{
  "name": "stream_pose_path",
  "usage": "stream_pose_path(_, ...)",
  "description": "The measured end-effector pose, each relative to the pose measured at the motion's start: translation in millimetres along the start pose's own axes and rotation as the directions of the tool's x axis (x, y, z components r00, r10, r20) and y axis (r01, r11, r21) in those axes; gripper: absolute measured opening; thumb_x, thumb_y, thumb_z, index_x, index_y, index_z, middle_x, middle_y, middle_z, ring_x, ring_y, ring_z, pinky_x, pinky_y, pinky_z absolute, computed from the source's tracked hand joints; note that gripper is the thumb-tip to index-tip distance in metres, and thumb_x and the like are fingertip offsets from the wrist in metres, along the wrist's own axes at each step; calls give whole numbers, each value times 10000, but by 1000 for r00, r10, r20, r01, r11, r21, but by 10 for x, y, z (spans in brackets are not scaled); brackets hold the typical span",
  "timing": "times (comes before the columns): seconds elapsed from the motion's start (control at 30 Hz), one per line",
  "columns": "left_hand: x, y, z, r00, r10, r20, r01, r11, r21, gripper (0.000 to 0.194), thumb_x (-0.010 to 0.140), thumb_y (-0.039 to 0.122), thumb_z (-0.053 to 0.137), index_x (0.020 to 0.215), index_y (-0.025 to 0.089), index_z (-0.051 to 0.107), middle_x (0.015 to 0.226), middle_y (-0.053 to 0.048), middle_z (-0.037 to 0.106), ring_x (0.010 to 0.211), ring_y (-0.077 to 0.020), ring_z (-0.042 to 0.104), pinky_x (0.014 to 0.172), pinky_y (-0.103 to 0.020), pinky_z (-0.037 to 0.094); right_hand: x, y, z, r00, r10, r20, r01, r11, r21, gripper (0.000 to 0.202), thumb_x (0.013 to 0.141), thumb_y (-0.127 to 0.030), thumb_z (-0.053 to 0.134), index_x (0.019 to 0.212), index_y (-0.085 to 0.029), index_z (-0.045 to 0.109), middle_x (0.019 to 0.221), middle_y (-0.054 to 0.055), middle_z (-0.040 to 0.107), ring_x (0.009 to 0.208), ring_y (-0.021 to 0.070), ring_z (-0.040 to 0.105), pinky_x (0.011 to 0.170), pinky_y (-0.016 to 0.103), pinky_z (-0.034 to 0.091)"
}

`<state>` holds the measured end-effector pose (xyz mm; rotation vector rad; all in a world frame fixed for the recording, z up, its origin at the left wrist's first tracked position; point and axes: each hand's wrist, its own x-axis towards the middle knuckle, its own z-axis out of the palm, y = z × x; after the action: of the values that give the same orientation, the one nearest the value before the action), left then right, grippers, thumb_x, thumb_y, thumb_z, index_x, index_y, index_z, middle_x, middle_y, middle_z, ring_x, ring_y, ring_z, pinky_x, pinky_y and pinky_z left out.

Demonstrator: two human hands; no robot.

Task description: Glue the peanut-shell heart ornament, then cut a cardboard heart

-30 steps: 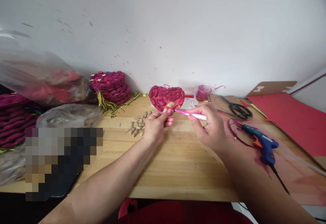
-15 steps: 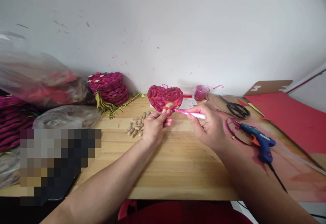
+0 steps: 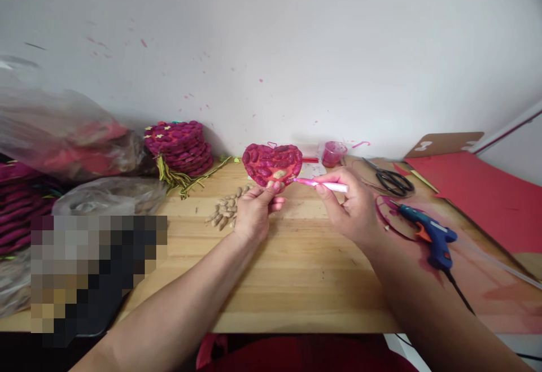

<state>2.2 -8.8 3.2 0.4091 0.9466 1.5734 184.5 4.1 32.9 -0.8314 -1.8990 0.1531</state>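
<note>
My left hand (image 3: pixel 257 209) grips the bottom of a heart-shaped craft piece (image 3: pixel 271 163), thumb in front. Magenta-painted peanuts cover most of its red face; a few near the lower tip are still pale. In my right hand (image 3: pixel 353 205) is a slim white paintbrush (image 3: pixel 332 186) with a pink-stained end, pinched between thumb and fingers. Its tip meets the lower right edge of the heart. Unpainted peanuts (image 3: pixel 224 211) lie on the wooden table just left of my left hand. Behind my right hand stands a clear cup of magenta paint (image 3: pixel 333 153).
A stack of finished hearts (image 3: pixel 182 146) with yellow-green tassels stands back left, near plastic bags (image 3: pixel 71 129). On the right lie black scissors (image 3: pixel 393 182), a blue glue gun (image 3: pixel 436 236) with its cord, and red sheets (image 3: pixel 486 197). A blurred-out dark object (image 3: pixel 101 287) sits front left.
The brush tip has moved slightly right and up along the heart's lower right edge, my right hand with it. My left hand keeps its hold on the heart.
</note>
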Motion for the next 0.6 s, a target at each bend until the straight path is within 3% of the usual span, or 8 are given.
stream_pose_path(0.3, -25, -9, -2, 1000, -5, 29, 4, 999, 32, 300, 597, 210, 930, 801, 75, 756, 806, -85, 765, 496, -59, 613, 459, -151, 484, -10, -77, 52, 1000, -10, 22, 10, 1000, 0, 67, 928, -206, 622, 951, -234, 679, 845, 41, 691, 845, 224, 626, 772, 395, 481)
stream_pose_path(0.6, 26, -28, -35, 999, -41, 30, 41, 999, -4, 133, 703, 161, 852, 727, 91, 741, 758, -68, 745, 474, -41, 581, 425, -123, 447, 2, -3, -9, 999, 38, 16, -38, 999, 32, 52, 933, -229, 624, 960, -237, 668, 868, 35, 697, 850, 219, 645, 760, 385, 490)
